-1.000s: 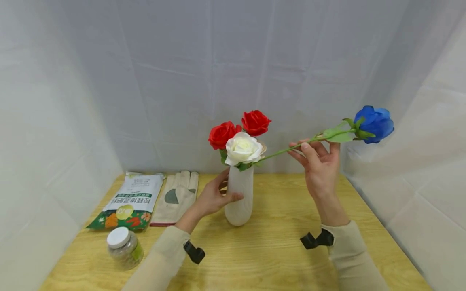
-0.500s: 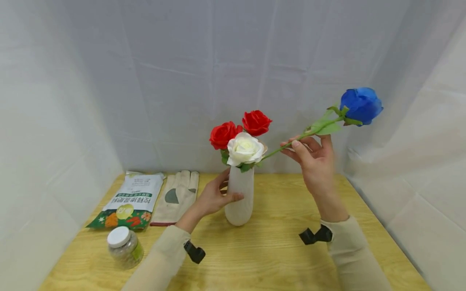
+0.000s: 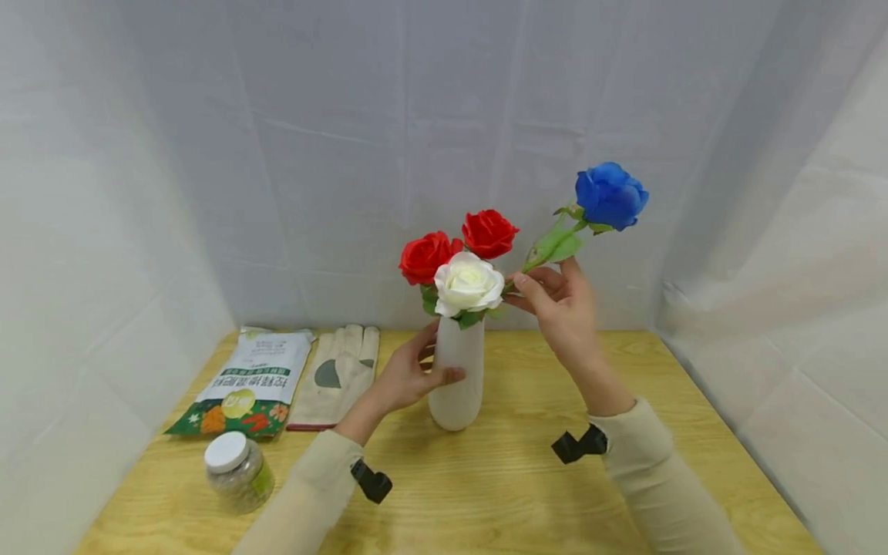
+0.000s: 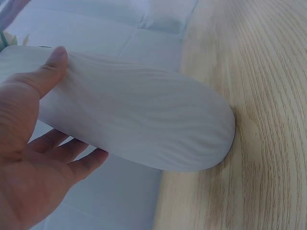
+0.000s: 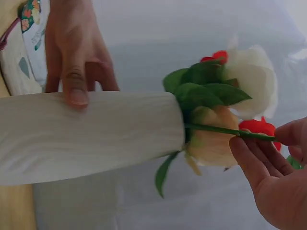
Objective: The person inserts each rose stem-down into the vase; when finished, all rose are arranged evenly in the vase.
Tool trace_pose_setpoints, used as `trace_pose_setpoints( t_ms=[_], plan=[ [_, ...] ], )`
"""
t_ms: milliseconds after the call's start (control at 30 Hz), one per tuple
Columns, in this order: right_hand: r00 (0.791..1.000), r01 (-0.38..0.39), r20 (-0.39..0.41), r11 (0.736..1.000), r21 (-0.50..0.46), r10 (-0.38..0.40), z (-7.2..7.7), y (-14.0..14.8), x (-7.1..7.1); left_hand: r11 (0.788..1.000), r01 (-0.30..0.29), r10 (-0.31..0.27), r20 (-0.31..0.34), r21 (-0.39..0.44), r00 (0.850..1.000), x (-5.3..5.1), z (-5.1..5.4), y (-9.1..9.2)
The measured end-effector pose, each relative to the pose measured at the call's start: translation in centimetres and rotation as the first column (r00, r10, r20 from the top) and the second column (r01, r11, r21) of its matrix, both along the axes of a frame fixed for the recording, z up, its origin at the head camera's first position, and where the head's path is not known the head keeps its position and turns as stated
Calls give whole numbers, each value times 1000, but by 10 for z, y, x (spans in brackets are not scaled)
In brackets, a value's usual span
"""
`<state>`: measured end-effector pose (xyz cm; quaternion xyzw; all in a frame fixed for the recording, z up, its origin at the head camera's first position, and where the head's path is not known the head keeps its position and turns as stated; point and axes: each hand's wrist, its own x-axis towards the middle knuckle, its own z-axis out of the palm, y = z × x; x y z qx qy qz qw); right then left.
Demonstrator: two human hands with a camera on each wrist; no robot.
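A white vase with a rippled surface stands upright on the table. My left hand grips it from the left, thumb across the front; the left wrist view shows the fingers round the vase. In it are a white rose, two red roses and a peach flower, mostly hidden in the head view. My right hand pinches the green stem of a blue rose, which leans up to the right. In the right wrist view that stem's lower end passes into the vase mouth.
A white and green printed bag lies at the table's back left, with a pair of work gloves beside it. In front stands a clear jar with a white lid. Pale sheeting closes off the back and sides.
My right hand has moved left towards the vase with the blue rose, whose stem is now steeper and its bloom higher. The left hand and the vase have stayed almost still.
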<state>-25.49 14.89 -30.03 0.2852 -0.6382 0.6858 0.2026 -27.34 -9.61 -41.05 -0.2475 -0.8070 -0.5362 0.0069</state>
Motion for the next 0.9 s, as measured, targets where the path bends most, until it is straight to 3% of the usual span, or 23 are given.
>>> trace_pose_setpoints(
  t_ms=[133, 333, 500, 767, 900],
  plan=[
    [996, 91, 20, 994, 56, -92, -10, -7, -1, 1000, 6, -6, -6, 2, 1000, 0, 0, 1],
    [974, 217, 22, 961, 173, -224, -24, -15, 0, 1000, 4, -4, -3, 4, 1000, 1, -1, 1],
    [961, 273, -6, 948, 161, -276, -31, -22, -1, 1000, 7, -7, -11, 1, 1000, 2, 0, 2],
    [941, 275, 111, 914, 300, -319, -47, -28, -1, 1000, 12, -12, -16, 7, 1000, 2, -1, 1],
    [953, 238, 127, 941, 242, -274, -45, -26, 1, 1000, 15, -15, -19, 5, 1000, 3, -1, 2]
  ],
)
